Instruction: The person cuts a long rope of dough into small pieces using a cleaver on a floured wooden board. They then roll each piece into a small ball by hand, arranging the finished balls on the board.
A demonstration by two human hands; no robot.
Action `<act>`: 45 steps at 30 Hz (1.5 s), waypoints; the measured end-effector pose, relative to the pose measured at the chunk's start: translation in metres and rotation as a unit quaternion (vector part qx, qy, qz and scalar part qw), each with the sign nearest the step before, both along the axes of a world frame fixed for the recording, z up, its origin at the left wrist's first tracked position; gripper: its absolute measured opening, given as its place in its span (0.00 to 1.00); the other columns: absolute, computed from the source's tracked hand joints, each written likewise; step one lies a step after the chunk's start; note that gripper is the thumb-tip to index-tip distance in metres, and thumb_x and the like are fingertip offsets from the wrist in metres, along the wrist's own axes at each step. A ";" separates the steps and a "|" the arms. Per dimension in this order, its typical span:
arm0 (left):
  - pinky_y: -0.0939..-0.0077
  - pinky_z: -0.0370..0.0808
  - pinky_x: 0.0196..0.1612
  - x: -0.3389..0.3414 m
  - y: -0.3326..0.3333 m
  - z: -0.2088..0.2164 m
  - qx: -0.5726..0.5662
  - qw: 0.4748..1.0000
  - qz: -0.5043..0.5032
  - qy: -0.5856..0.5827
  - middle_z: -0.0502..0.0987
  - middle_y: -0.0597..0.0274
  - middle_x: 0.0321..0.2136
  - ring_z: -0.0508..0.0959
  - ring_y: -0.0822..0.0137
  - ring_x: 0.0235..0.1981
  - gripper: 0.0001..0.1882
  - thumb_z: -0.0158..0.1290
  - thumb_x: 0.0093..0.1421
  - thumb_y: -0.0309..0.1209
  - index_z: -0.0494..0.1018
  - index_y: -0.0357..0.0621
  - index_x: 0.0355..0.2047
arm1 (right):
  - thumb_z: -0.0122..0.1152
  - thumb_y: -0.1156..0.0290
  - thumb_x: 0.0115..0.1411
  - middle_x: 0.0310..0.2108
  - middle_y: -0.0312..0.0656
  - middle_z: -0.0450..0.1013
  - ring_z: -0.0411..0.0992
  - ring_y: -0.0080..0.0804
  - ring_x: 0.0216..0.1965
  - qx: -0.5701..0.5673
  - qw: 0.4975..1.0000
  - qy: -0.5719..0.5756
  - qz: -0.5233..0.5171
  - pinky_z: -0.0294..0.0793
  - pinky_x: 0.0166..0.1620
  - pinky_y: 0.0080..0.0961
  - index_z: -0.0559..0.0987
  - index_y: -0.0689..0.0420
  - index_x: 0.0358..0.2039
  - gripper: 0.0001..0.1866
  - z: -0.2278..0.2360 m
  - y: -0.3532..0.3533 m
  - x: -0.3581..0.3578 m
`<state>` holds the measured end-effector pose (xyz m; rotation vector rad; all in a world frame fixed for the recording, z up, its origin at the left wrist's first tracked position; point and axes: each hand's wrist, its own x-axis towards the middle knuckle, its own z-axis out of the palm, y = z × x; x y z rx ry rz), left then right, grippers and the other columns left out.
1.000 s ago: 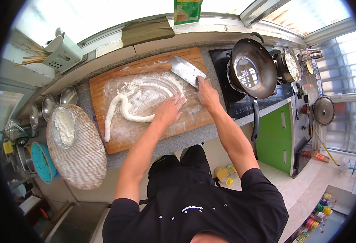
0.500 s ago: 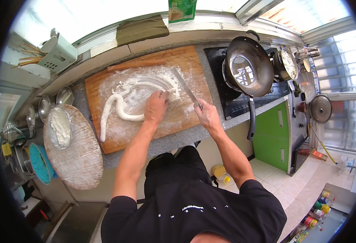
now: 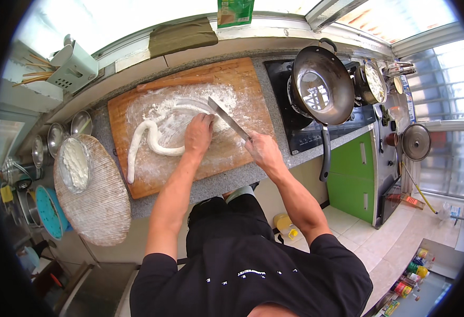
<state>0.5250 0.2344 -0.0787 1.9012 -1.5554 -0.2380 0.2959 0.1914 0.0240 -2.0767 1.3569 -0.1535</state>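
Observation:
A long white dough rope (image 3: 135, 150) snakes across the left half of a floured wooden board (image 3: 254, 79). My left hand (image 3: 199, 133) lies over the rope's right end, fingers curled together round it and hiding most of that end. In my right hand (image 3: 265, 150) is a knife (image 3: 229, 120), gripped by its handle. Its long blade slants up and left, the tip just beyond my left fingertips. Between blade and dough the contact is hidden by my fingers. Loose flour (image 3: 163, 110) is spread round the rope.
A rolling pin (image 3: 176, 83) lies along the board's far edge. Left of the board, a round woven tray (image 3: 97, 211) carries a bowl of flour (image 3: 75, 165). At right, a wok (image 3: 335, 79) sits on the black stove, its handle (image 3: 325, 153) jutting past the counter edge.
My right hand has brought the knife leftward, so its blade is now close beside my left fingers. The left hand has shifted slightly left and up.

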 end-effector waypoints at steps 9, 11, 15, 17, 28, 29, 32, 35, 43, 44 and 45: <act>0.54 0.79 0.48 0.003 -0.003 -0.006 -0.001 1.000 0.011 0.016 0.81 0.51 0.42 0.81 0.47 0.45 0.11 0.59 0.63 0.24 0.83 0.41 0.46 | 0.61 0.63 0.66 0.38 0.62 0.81 0.79 0.68 0.43 0.024 0.998 0.054 0.031 0.79 0.48 0.58 0.82 0.62 0.39 0.13 -0.020 -0.015 0.022; 0.53 0.79 0.47 0.003 -0.001 -0.006 -0.002 1.000 0.015 0.016 0.81 0.52 0.42 0.81 0.47 0.45 0.10 0.59 0.63 0.25 0.82 0.42 0.45 | 0.61 0.64 0.66 0.38 0.63 0.81 0.79 0.69 0.43 0.036 0.997 0.061 0.031 0.80 0.49 0.58 0.82 0.62 0.39 0.13 -0.024 -0.019 0.037; 0.54 0.79 0.48 -0.003 0.008 0.002 0.006 0.999 0.040 0.021 0.81 0.54 0.42 0.81 0.48 0.45 0.11 0.61 0.62 0.26 0.82 0.43 0.45 | 0.60 0.65 0.65 0.39 0.64 0.81 0.79 0.69 0.43 0.001 0.998 0.013 0.053 0.80 0.48 0.57 0.82 0.64 0.39 0.13 -0.042 -0.028 0.057; 0.54 0.79 0.49 -0.009 0.014 0.006 0.004 0.999 0.047 0.020 0.80 0.54 0.42 0.81 0.49 0.46 0.11 0.62 0.62 0.26 0.82 0.43 0.45 | 0.60 0.66 0.65 0.39 0.65 0.80 0.79 0.69 0.43 0.007 0.999 -0.021 0.024 0.79 0.48 0.57 0.82 0.65 0.39 0.13 -0.055 -0.034 0.059; 0.56 0.78 0.50 -0.023 0.032 -0.013 -0.052 0.996 0.071 0.003 0.80 0.54 0.42 0.80 0.49 0.46 0.11 0.64 0.58 0.23 0.82 0.42 0.42 | 0.59 0.67 0.64 0.34 0.66 0.79 0.78 0.70 0.41 0.030 0.999 -0.023 0.030 0.77 0.46 0.59 0.81 0.65 0.38 0.13 -0.001 -0.001 0.014; 0.56 0.78 0.50 -0.023 0.032 -0.016 -0.053 0.996 0.072 0.003 0.80 0.55 0.42 0.80 0.49 0.46 0.11 0.64 0.58 0.23 0.82 0.42 0.42 | 0.59 0.67 0.64 0.34 0.65 0.79 0.78 0.70 0.41 0.020 0.999 -0.020 0.041 0.77 0.46 0.59 0.81 0.65 0.37 0.13 0.002 0.001 0.013; 0.56 0.78 0.50 -0.024 0.031 -0.013 -0.056 0.996 0.068 0.003 0.80 0.55 0.41 0.80 0.50 0.45 0.10 0.64 0.58 0.23 0.82 0.42 0.42 | 0.59 0.66 0.64 0.35 0.64 0.79 0.78 0.70 0.41 0.014 0.999 0.000 0.046 0.78 0.47 0.59 0.81 0.64 0.37 0.13 0.001 0.006 0.013; 0.56 0.78 0.49 -0.020 0.032 -0.014 -0.052 0.997 0.061 -0.004 0.80 0.55 0.41 0.80 0.50 0.45 0.09 0.63 0.59 0.24 0.82 0.43 0.42 | 0.59 0.66 0.65 0.36 0.64 0.80 0.78 0.70 0.42 0.011 0.998 0.020 0.064 0.78 0.48 0.59 0.81 0.64 0.37 0.12 -0.005 0.007 0.018; 0.57 0.78 0.47 -0.020 0.040 -0.006 -0.016 0.997 0.072 -0.037 0.80 0.57 0.40 0.80 0.51 0.44 0.10 0.63 0.61 0.28 0.83 0.44 0.43 | 0.60 0.66 0.64 0.35 0.65 0.79 0.79 0.69 0.42 -0.018 0.998 0.002 0.058 0.79 0.46 0.57 0.82 0.64 0.37 0.12 -0.042 -0.002 0.061; 0.56 0.78 0.48 -0.020 0.041 -0.003 -0.006 0.996 0.091 -0.023 0.81 0.57 0.40 0.80 0.51 0.44 0.10 0.63 0.61 0.28 0.84 0.45 0.43 | 0.60 0.66 0.64 0.34 0.66 0.79 0.79 0.69 0.40 -0.031 0.997 -0.025 0.059 0.78 0.45 0.57 0.82 0.64 0.37 0.13 -0.044 -0.005 0.068; 0.55 0.78 0.48 -0.018 0.040 0.003 0.003 0.994 0.111 -0.007 0.81 0.57 0.40 0.80 0.51 0.45 0.10 0.63 0.62 0.29 0.84 0.45 0.43 | 0.60 0.66 0.64 0.33 0.66 0.79 0.79 0.70 0.39 -0.045 0.996 -0.051 0.061 0.78 0.44 0.57 0.82 0.65 0.36 0.13 -0.045 -0.009 0.073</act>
